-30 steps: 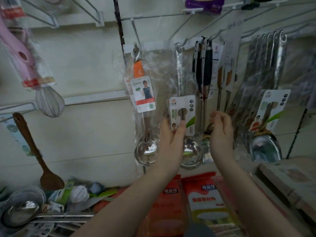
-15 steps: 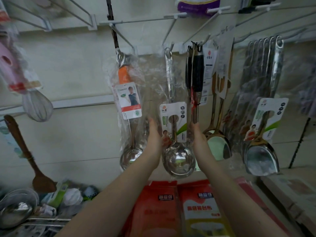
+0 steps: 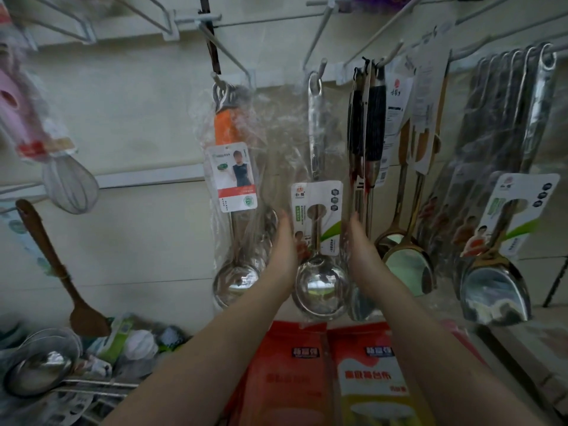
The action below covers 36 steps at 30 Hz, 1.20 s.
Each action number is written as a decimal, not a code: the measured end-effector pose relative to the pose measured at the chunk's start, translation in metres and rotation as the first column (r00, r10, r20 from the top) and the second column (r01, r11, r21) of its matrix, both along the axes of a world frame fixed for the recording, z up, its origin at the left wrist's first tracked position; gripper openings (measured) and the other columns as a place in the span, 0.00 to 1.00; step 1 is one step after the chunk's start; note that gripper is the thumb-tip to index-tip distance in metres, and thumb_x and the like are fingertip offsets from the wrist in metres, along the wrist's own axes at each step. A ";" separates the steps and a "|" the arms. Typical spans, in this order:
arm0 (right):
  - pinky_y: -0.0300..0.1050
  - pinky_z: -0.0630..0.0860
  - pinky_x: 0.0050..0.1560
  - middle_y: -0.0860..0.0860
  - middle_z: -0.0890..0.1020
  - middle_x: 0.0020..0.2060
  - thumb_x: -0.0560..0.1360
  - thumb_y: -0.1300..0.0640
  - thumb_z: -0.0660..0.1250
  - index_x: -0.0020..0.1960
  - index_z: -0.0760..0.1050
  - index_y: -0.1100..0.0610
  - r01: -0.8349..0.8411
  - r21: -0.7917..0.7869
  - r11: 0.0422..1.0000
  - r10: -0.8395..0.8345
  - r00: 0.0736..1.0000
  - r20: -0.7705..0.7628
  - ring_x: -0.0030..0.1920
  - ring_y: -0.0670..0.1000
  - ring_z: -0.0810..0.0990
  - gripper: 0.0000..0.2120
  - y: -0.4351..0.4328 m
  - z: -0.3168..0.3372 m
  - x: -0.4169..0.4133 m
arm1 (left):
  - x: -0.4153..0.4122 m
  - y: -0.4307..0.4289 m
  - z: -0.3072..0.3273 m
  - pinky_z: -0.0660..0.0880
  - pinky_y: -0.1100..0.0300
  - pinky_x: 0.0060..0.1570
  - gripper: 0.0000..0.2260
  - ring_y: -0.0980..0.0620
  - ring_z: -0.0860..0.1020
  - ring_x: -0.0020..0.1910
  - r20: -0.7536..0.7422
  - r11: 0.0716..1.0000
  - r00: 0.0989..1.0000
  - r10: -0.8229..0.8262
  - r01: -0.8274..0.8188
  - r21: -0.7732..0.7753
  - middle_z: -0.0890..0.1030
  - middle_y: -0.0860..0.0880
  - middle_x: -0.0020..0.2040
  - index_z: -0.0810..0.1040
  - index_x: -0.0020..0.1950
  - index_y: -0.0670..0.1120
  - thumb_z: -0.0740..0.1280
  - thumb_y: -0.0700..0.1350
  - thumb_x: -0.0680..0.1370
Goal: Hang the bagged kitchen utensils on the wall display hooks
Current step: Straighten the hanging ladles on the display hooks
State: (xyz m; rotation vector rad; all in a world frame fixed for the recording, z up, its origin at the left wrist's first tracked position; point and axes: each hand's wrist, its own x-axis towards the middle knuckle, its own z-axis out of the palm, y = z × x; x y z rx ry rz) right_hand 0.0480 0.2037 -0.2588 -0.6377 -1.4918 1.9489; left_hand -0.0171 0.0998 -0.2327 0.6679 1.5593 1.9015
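A steel ladle in a clear bag (image 3: 319, 272) with a white card label hangs from a white wall hook (image 3: 322, 66) by the loop of its handle. My left hand (image 3: 284, 250) lies flat against the left side of the bag, fingers straight and pointing up. My right hand (image 3: 361, 250) is flat against the right side, fingers straight too. Left of it hangs an orange-handled bagged ladle (image 3: 236, 210) on another hook (image 3: 215, 76).
Black-handled utensils (image 3: 367, 133), a gold spoon (image 3: 405, 259) and bagged steel spatulas (image 3: 498, 272) hang to the right. A whisk (image 3: 69, 186) and wooden spatula (image 3: 61, 272) hang at left. Loose ladles (image 3: 40, 370) lie at lower left, red packets (image 3: 332, 373) below.
The view has closed in on the hanging ladle. My right hand has opened and shifted left to the bag; both hands now flank it with straight fingers.
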 end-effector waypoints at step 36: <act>0.47 0.73 0.55 0.49 0.79 0.39 0.81 0.40 0.47 0.40 0.73 0.47 0.232 0.221 0.947 -0.253 0.965 0.072 0.42 0.48 0.77 0.21 -0.016 0.012 0.004 | 0.001 0.003 0.016 0.71 0.70 0.21 0.18 0.55 0.76 0.34 -0.012 0.983 1.000 0.027 -0.028 -0.182 0.79 0.49 0.38 0.78 0.48 0.47 0.51 0.53 0.84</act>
